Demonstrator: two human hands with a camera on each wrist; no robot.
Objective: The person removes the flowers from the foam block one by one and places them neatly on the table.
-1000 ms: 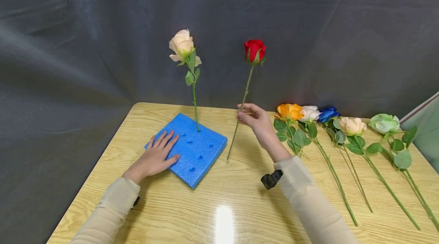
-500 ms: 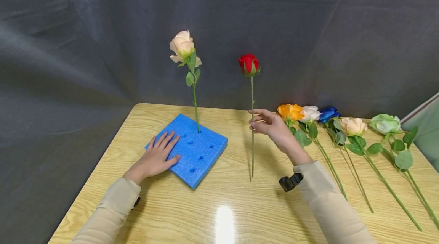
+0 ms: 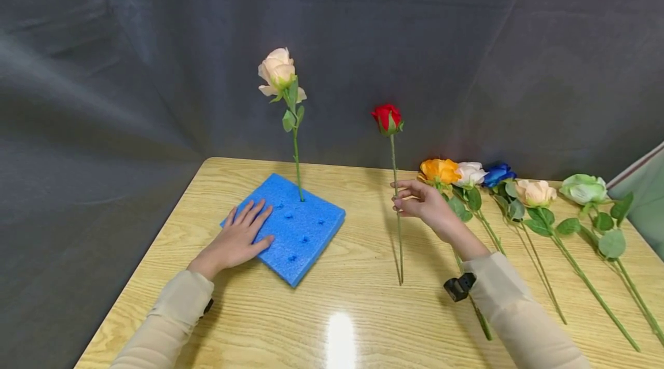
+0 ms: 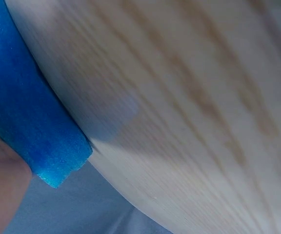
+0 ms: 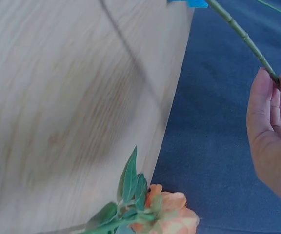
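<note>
With its fingers spread, my left hand [image 3: 236, 242] rests flat on the left part of a blue foam block [image 3: 311, 225] that has several small holes in its top. A cream artificial rose [image 3: 277, 72] stands upright in the block near its back corner. My right hand [image 3: 427, 207] pinches the stem of a red artificial rose [image 3: 387, 119] between thumb and fingers. The red rose is nearly upright, right of the block, its stem's lower end close over the table. In the right wrist view, the fingers [image 5: 261, 100] close around the green stem [image 5: 243, 36].
Several artificial roses lie in a row at the right: an orange rose [image 3: 440, 171], a white rose [image 3: 470, 173], a blue rose [image 3: 499, 174], a peach rose [image 3: 535, 192] and a pale green rose [image 3: 583, 189]. A dark curtain [image 3: 332, 40] hangs behind the wooden table [image 3: 290, 323].
My right hand has moved right and toward me with the red rose, whose stem has gone from slanted to nearly upright. The left hand and the foam block have stayed in place.
</note>
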